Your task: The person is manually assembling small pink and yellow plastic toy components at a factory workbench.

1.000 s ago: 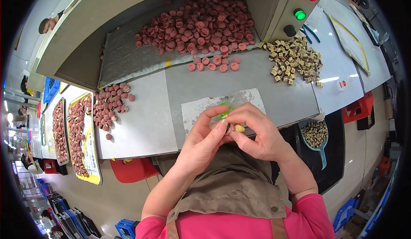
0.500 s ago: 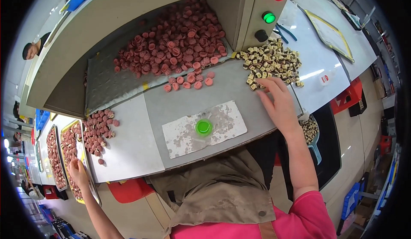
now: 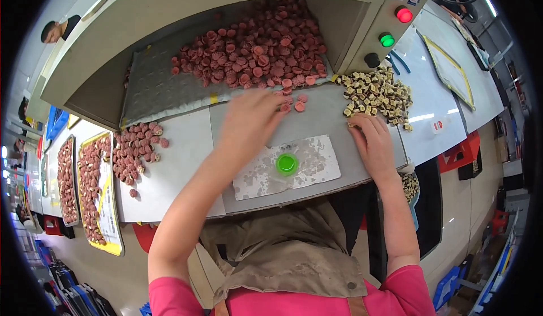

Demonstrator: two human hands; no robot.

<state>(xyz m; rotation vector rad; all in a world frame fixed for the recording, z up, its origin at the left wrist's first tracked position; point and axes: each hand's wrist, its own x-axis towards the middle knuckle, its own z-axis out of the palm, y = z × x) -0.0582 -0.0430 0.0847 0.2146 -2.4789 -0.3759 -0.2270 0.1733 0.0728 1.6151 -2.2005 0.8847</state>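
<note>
My left hand, smeared by motion, reaches over the grey bench top to a few loose pink ridged cups in front of the heap; what its fingers do is unclear. My right hand has thumb and fingers pinched on a small cream-and-brown block at the near edge of a pile of such blocks. Between my hands lies a stained white board, and on it stands a small round dish with bright green contents.
A large heap of pink cups fills the arched opening of a beige machine. Assembled pink pieces and two trays of them are at left. Blue-handled pliers and a yellow-edged tray lie at right.
My left hand has left the tray at far left and swung right to the pink cups. My right hand stays by the blocks, now pinching one. The view has shifted slightly.
</note>
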